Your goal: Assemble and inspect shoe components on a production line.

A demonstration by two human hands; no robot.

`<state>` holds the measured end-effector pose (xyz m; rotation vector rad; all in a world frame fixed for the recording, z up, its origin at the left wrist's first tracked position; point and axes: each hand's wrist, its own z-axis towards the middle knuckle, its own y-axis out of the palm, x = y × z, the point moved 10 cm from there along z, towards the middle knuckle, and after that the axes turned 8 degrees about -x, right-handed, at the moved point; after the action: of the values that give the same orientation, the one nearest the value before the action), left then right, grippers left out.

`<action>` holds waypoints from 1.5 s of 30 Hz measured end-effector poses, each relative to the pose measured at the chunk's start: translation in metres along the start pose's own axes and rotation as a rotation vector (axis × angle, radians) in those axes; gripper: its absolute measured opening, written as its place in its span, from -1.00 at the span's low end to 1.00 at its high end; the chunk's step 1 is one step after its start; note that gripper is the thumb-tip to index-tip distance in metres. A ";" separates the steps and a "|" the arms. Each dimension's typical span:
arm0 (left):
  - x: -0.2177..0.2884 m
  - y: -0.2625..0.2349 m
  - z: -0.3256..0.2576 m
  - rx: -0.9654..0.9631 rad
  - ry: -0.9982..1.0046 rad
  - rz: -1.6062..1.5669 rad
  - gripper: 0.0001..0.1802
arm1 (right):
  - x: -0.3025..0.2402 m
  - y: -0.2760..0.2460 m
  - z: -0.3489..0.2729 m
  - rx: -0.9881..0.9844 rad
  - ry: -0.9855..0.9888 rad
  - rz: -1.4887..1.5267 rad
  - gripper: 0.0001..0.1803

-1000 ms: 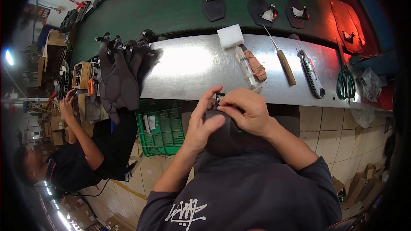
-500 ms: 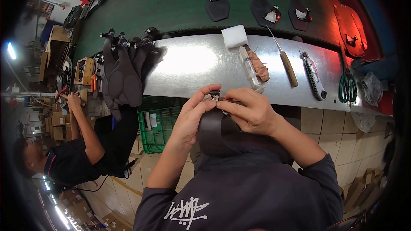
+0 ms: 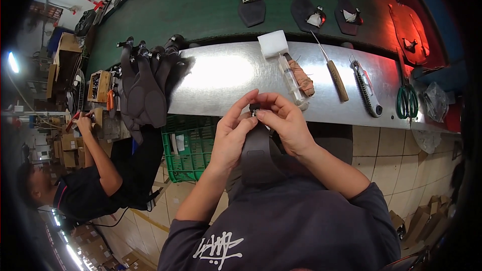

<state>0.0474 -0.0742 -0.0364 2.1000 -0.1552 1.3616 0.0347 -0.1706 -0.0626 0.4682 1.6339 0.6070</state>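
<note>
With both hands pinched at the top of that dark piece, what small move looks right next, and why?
Probably keep the left hand steadying the dark grey shaped piece while the right hand works the small clip at its top edge. Both sets of fingertips already meet there, and the tools on the metal bench lie untouched.

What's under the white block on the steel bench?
The white block sits on the top end of a clear syringe-like tube, which lies on the steel bench. The tube's top end is covered by the block, so it cannot be seen.
</note>
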 end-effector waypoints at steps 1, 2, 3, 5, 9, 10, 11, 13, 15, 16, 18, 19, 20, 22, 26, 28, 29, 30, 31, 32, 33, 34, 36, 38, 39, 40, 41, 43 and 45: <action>0.000 0.002 0.000 0.000 0.000 0.000 -0.46 | 0.001 0.001 0.000 0.000 0.000 0.000 -0.66; 0.002 0.002 0.000 0.020 0.020 0.021 -0.48 | 0.004 0.001 -0.001 0.009 0.007 0.033 -0.67; 0.004 0.001 0.000 0.040 0.040 0.042 -0.50 | 0.006 0.001 -0.001 0.018 0.014 0.066 -0.68; 0.004 0.001 0.000 0.042 0.050 0.044 -0.52 | 0.007 0.001 -0.001 0.030 0.006 0.071 -0.68; 0.005 0.001 0.000 0.065 0.071 0.055 -0.54 | 0.007 -0.002 -0.001 0.047 -0.010 0.109 -0.68; 0.005 0.001 0.000 0.065 0.071 0.055 -0.54 | 0.007 -0.002 -0.001 0.047 -0.010 0.109 -0.68; 0.004 0.000 0.000 0.064 0.068 0.043 -0.54 | 0.008 -0.002 -0.001 0.044 -0.008 0.113 -0.68; 0.003 0.000 0.001 0.063 0.064 0.031 -0.54 | 0.008 -0.003 -0.001 0.042 -0.006 0.116 -0.68; 0.002 -0.001 0.000 0.077 0.055 0.022 -0.53 | 0.011 -0.004 0.000 0.039 0.012 0.127 -0.67; 0.001 -0.001 0.000 0.077 0.055 0.021 -0.53 | 0.011 -0.004 -0.001 0.039 0.013 0.127 -0.67; 0.000 -0.001 -0.001 0.089 0.041 0.017 -0.52 | 0.013 -0.005 -0.001 0.033 0.031 0.136 -0.68; 0.000 -0.001 -0.001 0.089 0.042 0.017 -0.52 | 0.013 -0.005 -0.001 0.033 0.031 0.136 -0.68; 0.000 -0.001 -0.001 0.094 0.047 0.029 -0.52 | 0.013 -0.005 -0.001 0.034 0.033 0.149 -0.68; 0.000 -0.001 0.000 0.098 0.052 0.042 -0.52 | 0.013 -0.005 -0.001 0.035 0.034 0.163 -0.68; 0.000 0.000 0.000 0.107 0.081 0.100 -0.53 | 0.012 -0.006 -0.001 0.051 0.026 0.153 -0.71; -0.003 0.002 0.000 0.101 0.088 0.129 -0.53 | 0.010 -0.007 -0.002 0.064 0.006 0.125 -0.71; -0.001 0.003 0.000 0.096 0.145 0.165 -0.53 | 0.007 -0.007 -0.002 0.068 -0.007 0.085 -0.72; 0.002 0.005 0.000 0.092 0.202 0.200 -0.54 | 0.004 -0.007 -0.002 0.071 -0.020 0.046 -0.73; 0.002 0.005 0.000 0.089 0.199 0.199 -0.54 | 0.003 -0.009 -0.002 0.075 -0.021 0.046 -0.73; 0.001 0.005 0.001 0.093 0.181 0.193 -0.54 | 0.003 -0.008 -0.001 0.060 -0.018 0.051 -0.73; 0.000 0.004 0.001 0.097 0.162 0.186 -0.54 | 0.003 -0.008 -0.001 0.045 -0.014 0.055 -0.73; 0.002 0.005 0.001 0.096 0.162 0.186 -0.54 | 0.001 -0.008 -0.002 0.045 -0.015 0.055 -0.73; 0.000 0.005 0.002 0.106 0.117 0.064 -0.52 | 0.002 -0.005 -0.003 0.037 0.016 0.133 -0.71; 0.002 0.007 0.002 0.116 0.104 0.051 -0.52 | 0.002 -0.007 -0.003 0.035 0.009 0.132 -0.70; 0.002 0.007 0.002 0.126 0.093 0.037 -0.51 | 0.002 -0.007 -0.003 0.032 0.001 0.131 -0.70; 0.002 0.006 0.002 0.126 0.093 0.037 -0.51 | 0.003 -0.008 -0.002 0.032 0.000 0.131 -0.70; 0.000 0.006 0.002 0.126 0.086 0.036 -0.51 | 0.005 -0.009 -0.002 0.030 -0.002 0.133 -0.69; -0.001 0.005 0.002 0.127 0.078 0.035 -0.50 | 0.005 -0.009 -0.002 0.028 -0.003 0.137 -0.68; -0.002 0.006 0.003 0.119 0.081 0.049 -0.51 | 0.003 -0.009 -0.002 0.038 0.006 0.128 -0.70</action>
<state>0.0464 -0.0806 -0.0362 2.1465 -0.0947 1.5158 0.0330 -0.1757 -0.0706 0.6023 1.6323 0.6739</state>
